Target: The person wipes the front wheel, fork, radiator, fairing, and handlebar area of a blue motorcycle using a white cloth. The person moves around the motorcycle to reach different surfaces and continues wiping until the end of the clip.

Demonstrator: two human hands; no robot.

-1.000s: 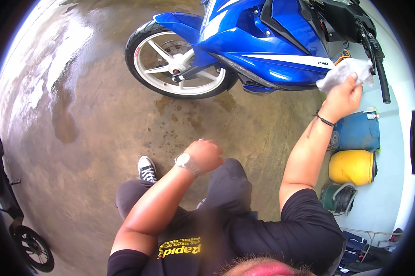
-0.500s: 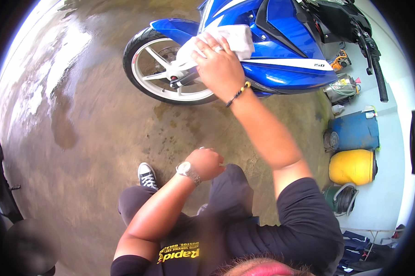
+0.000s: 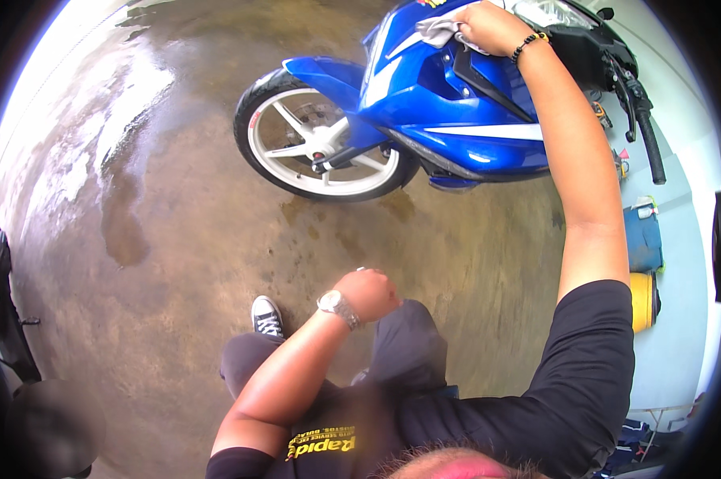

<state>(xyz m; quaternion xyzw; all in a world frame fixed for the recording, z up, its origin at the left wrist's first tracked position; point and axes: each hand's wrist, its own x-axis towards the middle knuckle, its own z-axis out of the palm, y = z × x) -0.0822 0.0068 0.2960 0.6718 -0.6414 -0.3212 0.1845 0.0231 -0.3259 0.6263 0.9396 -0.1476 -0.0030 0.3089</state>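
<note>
My right hand (image 3: 492, 29) grips a crumpled pale grey cloth (image 3: 439, 32) against the upper front fairing of a blue motorcycle (image 3: 448, 112) with white stripes. A dark beaded bracelet is on that wrist. The cloth is bunched under my fingers, and part of it is hidden by the hand. My left hand (image 3: 366, 294), with a silver watch on its wrist, is curled into a fist beside my raised knee, away from the motorcycle. Nothing shows in it. The front wheel (image 3: 258, 148) has white spokes and a black tyre.
Brown concrete floor (image 3: 193, 319) surrounds me, with wet, shiny patches at the left. Along the right wall stand a blue container (image 3: 644, 239) and a yellow drum (image 3: 644, 302), partly behind my right arm. The handlebar grip (image 3: 653, 156) sticks out at right. Dark vehicle parts show at far left.
My right hand has moved up and to the right with the cloth, from the lower side fairing near the wheel to the upper front. The cloth is more bunched. My left hand stays curled.
</note>
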